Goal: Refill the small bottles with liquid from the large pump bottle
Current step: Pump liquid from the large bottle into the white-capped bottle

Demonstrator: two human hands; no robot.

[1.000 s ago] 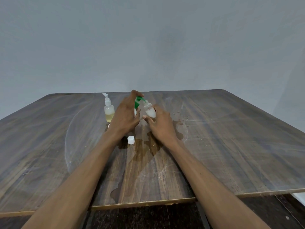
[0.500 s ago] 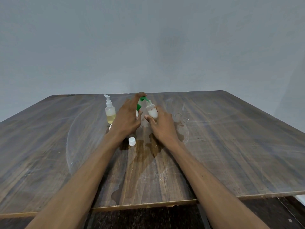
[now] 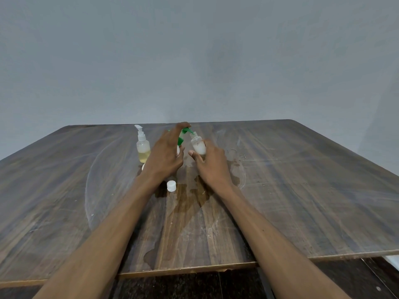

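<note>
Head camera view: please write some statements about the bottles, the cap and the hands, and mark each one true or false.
1. The right hand holds a small bottle with its neck uncapped. True.
2. The white cap is screwed onto that bottle. False: it lies on the table.
3. The left hand is on the green pump. True.
4. The bottle with yellow liquid lies on its side. False: it stands upright.

Dark streaked wooden surface (image 3: pixel 302 190), wet patches in the middle. On it: clear pump bottle with yellowish liquid (image 3: pixel 143 147) (upright, far left of centre), small white screw cap (image 3: pixel 171 186) nearer.
</note>
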